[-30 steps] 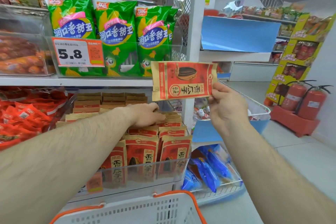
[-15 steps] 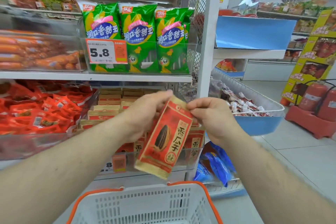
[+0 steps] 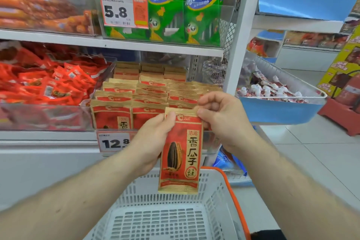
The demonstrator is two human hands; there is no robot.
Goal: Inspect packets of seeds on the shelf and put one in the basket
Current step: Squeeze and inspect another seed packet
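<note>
The thumb and fingertips of the left hand (image 3: pixel 153 140) pinch the upper left edge of one red and gold sunflower seed packet (image 3: pixel 180 154), with the palm lying along its left side; the thumb and forefinger of the right hand (image 3: pixel 220 117) pinch its top right corner, the other fingers curled loosely above. Both hands thus grasp the same packet, which hangs upright, printed face toward the camera, its lower end over the far rim of the white basket (image 3: pixel 171 218). The basket has one orange handle (image 3: pixel 233 197) visible along its right side, and what shows of its inside is bare. Just behind the hands, the lower shelf (image 3: pixel 48 136) carries the stocked seed packets (image 3: pixel 136 93) standing in about three columns behind a clear front; the rows are too many and overlapping to count. Two price tags show: one reading 12.8 (image 3: pixel 115 143) at the front edge of this shelf, one reading 5.8 (image 3: pixel 122 10) on the shelf above, in front of three green snack bags (image 3: pixel 163 6). Loose red packets (image 3: pixel 48 85) fill the bin to the left.
</note>
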